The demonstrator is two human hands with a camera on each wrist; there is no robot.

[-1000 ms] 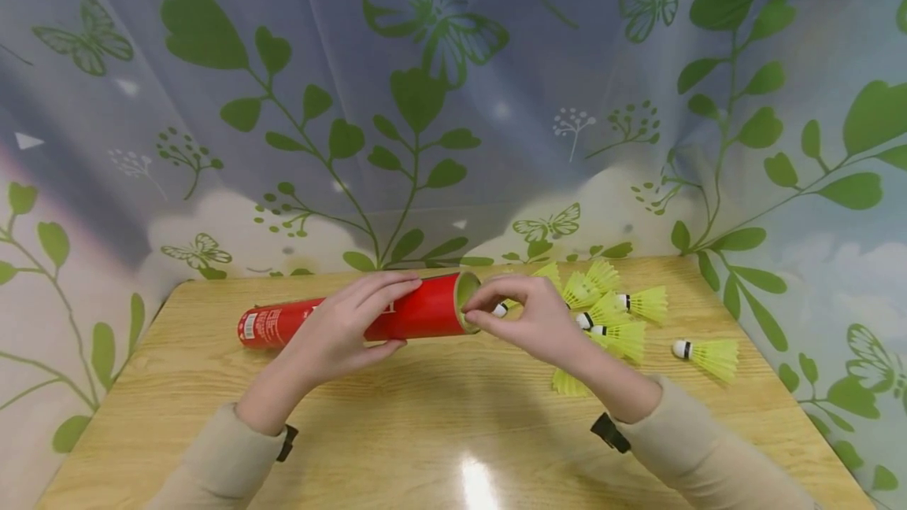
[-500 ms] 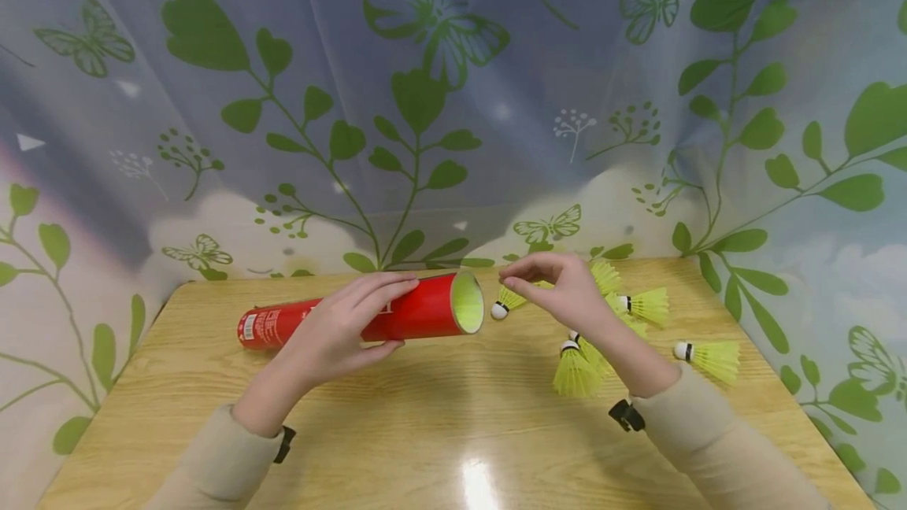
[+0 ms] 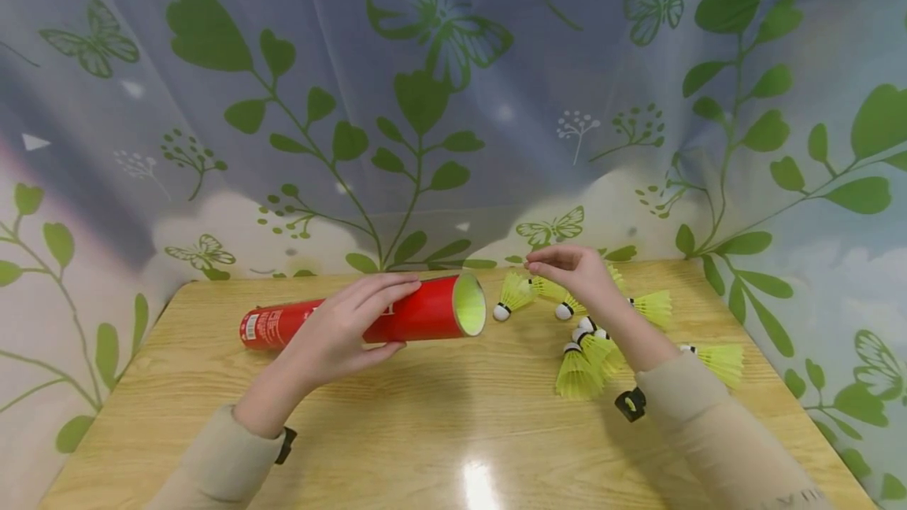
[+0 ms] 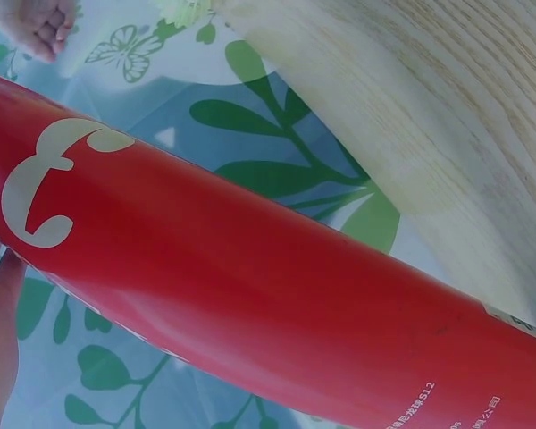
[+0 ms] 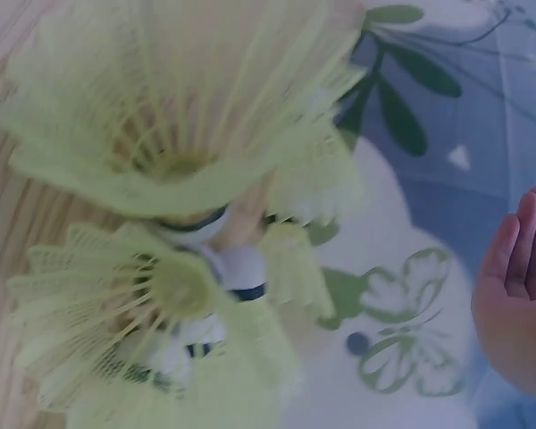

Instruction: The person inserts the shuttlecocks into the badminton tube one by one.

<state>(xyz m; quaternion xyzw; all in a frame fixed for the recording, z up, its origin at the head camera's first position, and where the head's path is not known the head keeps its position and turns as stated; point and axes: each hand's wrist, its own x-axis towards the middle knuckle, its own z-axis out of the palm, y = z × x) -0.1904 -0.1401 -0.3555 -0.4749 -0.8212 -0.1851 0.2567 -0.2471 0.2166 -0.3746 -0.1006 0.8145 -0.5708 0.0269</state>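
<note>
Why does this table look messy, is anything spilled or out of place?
Yellow plastic shuttlecocks lie scattered at odd angles on the wooden table, beside the open red cardboard tube lying on its side. Nothing looks damaged.

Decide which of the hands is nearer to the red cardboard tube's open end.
Left. The left hand grips the red cardboard tube just behind its open end; the right hand hovers apart, over the yellow plastic shuttlecocks.

Glossy red tube (image 3: pixel 368 317), mesh-like yellow plastic shuttlecocks (image 3: pixel 577 372), shiny wood-grain table (image 3: pixel 425 431), printed cloth backdrop (image 3: pixel 453 101).
</note>
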